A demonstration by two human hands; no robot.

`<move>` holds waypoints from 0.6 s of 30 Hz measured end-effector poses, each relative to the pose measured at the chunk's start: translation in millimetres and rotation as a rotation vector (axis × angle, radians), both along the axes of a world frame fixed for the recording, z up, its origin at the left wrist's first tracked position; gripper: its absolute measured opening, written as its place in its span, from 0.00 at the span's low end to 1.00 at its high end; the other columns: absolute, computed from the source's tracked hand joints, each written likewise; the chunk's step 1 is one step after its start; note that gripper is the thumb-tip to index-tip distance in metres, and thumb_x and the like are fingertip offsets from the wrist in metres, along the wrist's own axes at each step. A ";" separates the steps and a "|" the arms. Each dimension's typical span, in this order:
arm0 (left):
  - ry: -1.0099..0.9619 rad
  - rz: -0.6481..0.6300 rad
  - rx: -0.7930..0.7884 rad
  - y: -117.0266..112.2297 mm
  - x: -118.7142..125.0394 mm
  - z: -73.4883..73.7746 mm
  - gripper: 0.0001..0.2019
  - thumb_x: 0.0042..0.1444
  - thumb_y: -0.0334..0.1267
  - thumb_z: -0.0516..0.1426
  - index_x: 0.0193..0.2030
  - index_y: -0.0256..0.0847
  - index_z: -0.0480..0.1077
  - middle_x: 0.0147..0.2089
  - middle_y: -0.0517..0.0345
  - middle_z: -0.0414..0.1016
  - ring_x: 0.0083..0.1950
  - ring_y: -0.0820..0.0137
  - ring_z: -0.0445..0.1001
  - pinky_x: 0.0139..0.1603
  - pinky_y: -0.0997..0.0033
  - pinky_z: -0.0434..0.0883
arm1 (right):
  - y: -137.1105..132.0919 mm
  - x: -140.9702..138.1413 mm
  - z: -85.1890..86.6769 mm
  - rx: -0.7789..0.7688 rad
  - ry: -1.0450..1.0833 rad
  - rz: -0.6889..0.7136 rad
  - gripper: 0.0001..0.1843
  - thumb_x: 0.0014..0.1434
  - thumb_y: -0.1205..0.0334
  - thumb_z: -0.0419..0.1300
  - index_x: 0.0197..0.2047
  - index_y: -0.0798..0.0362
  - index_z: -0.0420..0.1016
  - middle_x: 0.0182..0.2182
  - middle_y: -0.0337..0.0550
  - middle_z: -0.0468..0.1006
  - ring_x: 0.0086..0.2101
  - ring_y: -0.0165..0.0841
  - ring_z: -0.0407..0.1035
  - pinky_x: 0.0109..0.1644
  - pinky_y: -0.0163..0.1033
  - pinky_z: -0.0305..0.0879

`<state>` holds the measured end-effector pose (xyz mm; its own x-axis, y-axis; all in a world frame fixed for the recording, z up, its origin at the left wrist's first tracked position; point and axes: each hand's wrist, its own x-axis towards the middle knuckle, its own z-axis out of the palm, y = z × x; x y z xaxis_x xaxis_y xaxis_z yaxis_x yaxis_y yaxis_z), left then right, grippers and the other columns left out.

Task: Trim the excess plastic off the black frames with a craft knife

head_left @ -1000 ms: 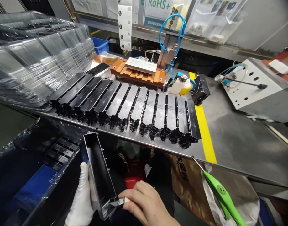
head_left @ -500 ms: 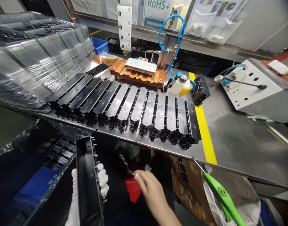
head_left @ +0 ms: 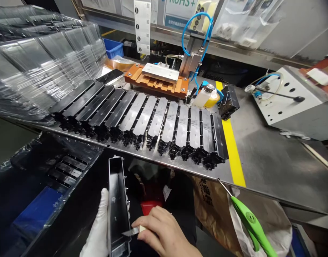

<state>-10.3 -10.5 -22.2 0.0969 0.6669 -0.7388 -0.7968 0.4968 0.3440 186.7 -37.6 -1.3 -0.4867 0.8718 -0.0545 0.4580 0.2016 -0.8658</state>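
My left hand (head_left: 96,225), in a white glove, grips a long black plastic housing (head_left: 118,200) from its left side. The housing stands almost upright with its hollow side facing me, and small pins stick out along its right edge. Bare, my right hand (head_left: 164,232) pinches a small knife (head_left: 132,232) with a pale handle. Its blade reaches over the right wall near the lower end of the housing; whether it touches the plastic I cannot tell.
A row of black housings (head_left: 161,117) lies along the metal table (head_left: 276,160). Behind it stands an orange fixture (head_left: 155,84). Stacked clear trays (head_left: 54,67) are at the left. Green-handled pliers (head_left: 249,217) hang at the front edge, right of the yellow tape (head_left: 233,153).
The housing in my left hand has shifted right and tilted to show more of its inside. My right hand has brought the knife down to the housing's right wall.
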 end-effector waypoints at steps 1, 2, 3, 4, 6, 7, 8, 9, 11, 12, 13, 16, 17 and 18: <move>-0.029 0.000 0.003 -1.2 2.2 -1.1 0.32 0.52 0.52 0.67 0.63 0.50 0.69 0.27 0.63 0.74 0.24 0.71 0.73 0.23 0.76 0.73 | 1.8 -0.3 -2.1 0.008 -0.006 -0.018 0.24 0.71 0.40 0.45 0.51 0.41 0.77 0.35 0.39 0.77 0.37 0.33 0.71 0.44 0.37 0.66; -0.057 0.007 0.011 -2.5 4.3 -2.1 0.32 0.53 0.50 0.67 0.64 0.50 0.68 0.27 0.63 0.75 0.25 0.71 0.74 0.27 0.74 0.76 | 3.8 -0.6 -3.9 0.024 -0.010 -0.035 0.24 0.71 0.40 0.45 0.50 0.41 0.77 0.34 0.39 0.76 0.36 0.33 0.71 0.43 0.37 0.65; -0.080 0.017 0.021 -3.9 6.0 -2.9 0.31 0.55 0.48 0.66 0.65 0.50 0.67 0.28 0.63 0.76 0.26 0.70 0.76 0.32 0.72 0.78 | 6.1 -1.0 -5.3 0.044 -0.015 -0.052 0.24 0.71 0.40 0.45 0.50 0.41 0.77 0.33 0.38 0.76 0.35 0.33 0.70 0.41 0.37 0.64; -0.095 0.023 0.020 -5.4 7.3 -3.5 0.31 0.56 0.47 0.65 0.66 0.50 0.66 0.29 0.63 0.77 0.29 0.70 0.78 0.37 0.71 0.79 | 8.5 -1.3 -6.2 0.065 -0.023 -0.065 0.24 0.71 0.40 0.45 0.49 0.41 0.77 0.32 0.38 0.75 0.34 0.33 0.70 0.40 0.37 0.64; -0.114 0.006 -0.005 -8.4 7.9 -3.8 0.31 0.57 0.47 0.64 0.67 0.49 0.65 0.33 0.61 0.80 0.34 0.67 0.80 0.42 0.68 0.79 | 13.0 -1.7 -7.0 0.105 -0.054 -0.074 0.24 0.72 0.41 0.44 0.48 0.41 0.77 0.31 0.37 0.74 0.33 0.32 0.69 0.38 0.37 0.62; -0.119 -0.014 -0.023 -9.8 7.3 -3.4 0.31 0.58 0.48 0.63 0.67 0.48 0.65 0.35 0.59 0.80 0.36 0.65 0.81 0.41 0.67 0.79 | 15.0 -1.5 -6.9 0.129 -0.074 -0.072 0.23 0.72 0.41 0.44 0.48 0.40 0.77 0.31 0.37 0.74 0.32 0.32 0.68 0.37 0.37 0.62; -0.121 -0.035 -0.040 -11.2 6.2 -2.9 0.29 0.59 0.48 0.62 0.67 0.47 0.66 0.36 0.58 0.81 0.37 0.64 0.81 0.40 0.66 0.80 | 16.8 -1.1 -6.8 0.148 -0.096 -0.072 0.23 0.72 0.41 0.45 0.48 0.40 0.77 0.30 0.37 0.73 0.32 0.33 0.68 0.37 0.37 0.61; -0.122 -0.047 -0.052 -12.6 4.9 -2.2 0.27 0.61 0.48 0.61 0.66 0.46 0.66 0.38 0.57 0.81 0.37 0.64 0.81 0.38 0.66 0.80 | 18.6 -0.3 -6.7 0.163 -0.115 -0.074 0.23 0.72 0.42 0.45 0.48 0.40 0.77 0.30 0.37 0.73 0.32 0.33 0.68 0.37 0.38 0.61; -0.124 -0.051 -0.063 -15.5 2.8 -1.2 0.23 0.63 0.47 0.59 0.63 0.45 0.68 0.41 0.56 0.81 0.36 0.67 0.80 0.36 0.65 0.80 | 22.2 2.0 -6.6 0.186 -0.140 -0.102 0.22 0.72 0.43 0.45 0.49 0.41 0.77 0.30 0.38 0.74 0.32 0.34 0.68 0.37 0.38 0.61; -0.129 -0.056 -0.071 -16.9 2.2 -1.0 0.21 0.64 0.46 0.58 0.62 0.44 0.68 0.41 0.56 0.81 0.35 0.69 0.80 0.35 0.66 0.79 | 23.9 3.3 -6.7 0.191 -0.148 -0.125 0.21 0.73 0.44 0.45 0.49 0.42 0.77 0.31 0.39 0.74 0.32 0.34 0.68 0.37 0.38 0.61; -0.136 -0.065 -0.081 -18.2 2.2 -1.1 0.20 0.65 0.46 0.58 0.60 0.42 0.69 0.39 0.57 0.80 0.32 0.71 0.78 0.32 0.68 0.78 | 25.4 4.6 -6.8 0.189 -0.153 -0.147 0.21 0.73 0.45 0.45 0.50 0.42 0.77 0.31 0.39 0.74 0.32 0.34 0.68 0.37 0.38 0.62; -0.160 -0.098 -0.111 -20.2 4.0 -2.3 0.18 0.66 0.45 0.56 0.58 0.39 0.70 0.33 0.61 0.77 0.25 0.76 0.72 0.25 0.74 0.74 | 25.9 6.5 -7.4 0.154 -0.148 -0.168 0.21 0.73 0.46 0.46 0.49 0.42 0.77 0.31 0.39 0.75 0.33 0.34 0.69 0.38 0.38 0.63; -0.162 -0.102 -0.118 -20.2 4.7 -2.6 0.18 0.66 0.46 0.56 0.57 0.39 0.70 0.34 0.61 0.77 0.25 0.77 0.72 0.25 0.74 0.74 | 24.2 6.2 -7.5 0.133 -0.132 -0.151 0.21 0.73 0.45 0.46 0.49 0.42 0.77 0.31 0.38 0.75 0.33 0.33 0.70 0.38 0.37 0.63; -0.160 -0.104 -0.125 -20.0 5.3 -2.8 0.17 0.66 0.46 0.56 0.57 0.40 0.70 0.37 0.59 0.78 0.27 0.76 0.73 0.27 0.73 0.75 | 21.6 5.5 -7.4 0.114 -0.115 -0.132 0.21 0.73 0.44 0.46 0.49 0.42 0.77 0.31 0.38 0.75 0.33 0.33 0.70 0.39 0.37 0.64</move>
<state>-4.9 -30.6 -25.0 0.2831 0.5511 -0.7850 -0.7786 0.6099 0.1474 192.2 -16.0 -8.7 -0.3643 0.9313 -0.0007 0.5817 0.2269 -0.7811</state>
